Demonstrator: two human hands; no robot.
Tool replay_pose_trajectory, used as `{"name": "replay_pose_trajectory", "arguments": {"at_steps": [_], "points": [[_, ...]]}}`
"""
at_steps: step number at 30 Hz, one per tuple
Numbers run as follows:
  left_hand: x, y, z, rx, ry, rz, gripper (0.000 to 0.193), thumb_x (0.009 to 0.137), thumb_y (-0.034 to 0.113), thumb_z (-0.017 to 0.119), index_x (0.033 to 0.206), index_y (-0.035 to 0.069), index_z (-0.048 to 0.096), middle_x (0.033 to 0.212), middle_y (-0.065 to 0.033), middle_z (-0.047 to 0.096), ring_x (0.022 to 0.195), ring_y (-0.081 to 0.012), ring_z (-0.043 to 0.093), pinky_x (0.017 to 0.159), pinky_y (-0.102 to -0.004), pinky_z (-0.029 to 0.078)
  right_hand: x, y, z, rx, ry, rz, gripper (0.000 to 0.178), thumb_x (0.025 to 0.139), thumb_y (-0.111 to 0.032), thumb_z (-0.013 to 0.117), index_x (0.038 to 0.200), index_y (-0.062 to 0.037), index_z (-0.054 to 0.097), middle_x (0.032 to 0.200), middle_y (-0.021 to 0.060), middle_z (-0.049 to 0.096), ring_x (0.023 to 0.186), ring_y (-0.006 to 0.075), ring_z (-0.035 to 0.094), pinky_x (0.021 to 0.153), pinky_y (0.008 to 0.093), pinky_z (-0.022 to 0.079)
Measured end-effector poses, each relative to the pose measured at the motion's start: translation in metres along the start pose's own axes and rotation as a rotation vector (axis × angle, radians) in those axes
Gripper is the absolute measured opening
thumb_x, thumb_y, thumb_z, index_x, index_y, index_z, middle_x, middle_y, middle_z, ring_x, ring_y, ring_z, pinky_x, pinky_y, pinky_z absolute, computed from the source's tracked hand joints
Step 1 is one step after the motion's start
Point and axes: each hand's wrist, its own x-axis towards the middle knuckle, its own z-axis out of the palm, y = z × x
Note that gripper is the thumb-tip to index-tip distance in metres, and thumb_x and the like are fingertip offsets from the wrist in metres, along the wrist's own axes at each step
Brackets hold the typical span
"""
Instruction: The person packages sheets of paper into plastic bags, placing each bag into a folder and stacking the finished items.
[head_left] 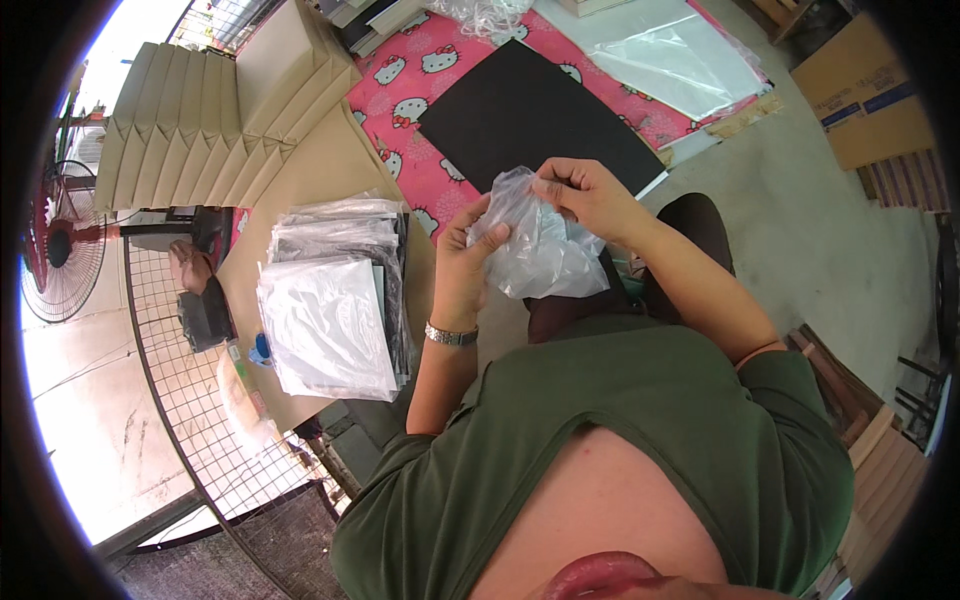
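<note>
Both of my hands hold a crumpled clear plastic bag (550,262) above my lap. My left hand (468,250), with a metal watch on its wrist, grips the bag's left side between thumb and fingers. At the bag's upper edge, my right hand (590,195) pinches the film with thumb and forefinger. Just beyond the bag lies a flat black sheet or board (530,115), its near corner showing a white edge. To the left stands a stack of flat items in clear plastic sleeves (330,325), white and dark ones among them.
A pink patterned cloth (415,65) covers the table. Bundles of tan folded card (200,120) are piled at the far left. Clear plastic sleeves (670,65) lie at the far right. A cardboard box (860,95) stands on the floor at right; a fan (60,240) is at left.
</note>
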Motion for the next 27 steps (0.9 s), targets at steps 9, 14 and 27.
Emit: {"name": "replay_pose_trajectory", "arguments": {"at_steps": [9,14,27], "points": [[-0.027,-0.015,0.040,-0.024,0.093,0.207,0.041,0.077,-0.002,0.062,0.116,-0.002,0.051,0.096,-0.0072,0.059,0.082,-0.0124,0.057,0.075,-0.0251,0.048,-0.015,-0.010,-0.014,0.179,-0.076,-0.124,0.010,0.087,-0.012,0.055,0.089,-0.0022,0.058,0.074,-0.0034,0.053,0.069,0.0050,0.048,0.063,0.0215,0.041],[-0.043,-0.001,0.066,-0.027,0.150,0.146,0.041,0.078,0.001,0.063,0.117,-0.002,0.050,0.090,-0.0044,0.058,0.078,-0.0100,0.056,0.072,-0.0231,0.047,-0.006,-0.004,-0.011,-0.309,-0.050,-0.398,0.010,0.085,-0.011,0.056,0.087,-0.0020,0.059,0.072,-0.0006,0.056,0.064,0.0059,0.050,0.059,0.0231,0.042],[-0.079,-0.018,0.019,-0.239,0.159,0.174,0.016,0.087,0.021,0.054,0.095,0.007,0.054,0.088,-0.0045,0.059,0.080,-0.0155,0.059,0.073,-0.0305,0.049,-0.027,0.024,-0.021,-0.140,-0.939,0.033,0.015,0.089,-0.019,0.053,0.091,-0.0048,0.056,0.076,0.0015,0.059,0.067,0.0099,0.054,0.062,0.0248,0.044]]}}
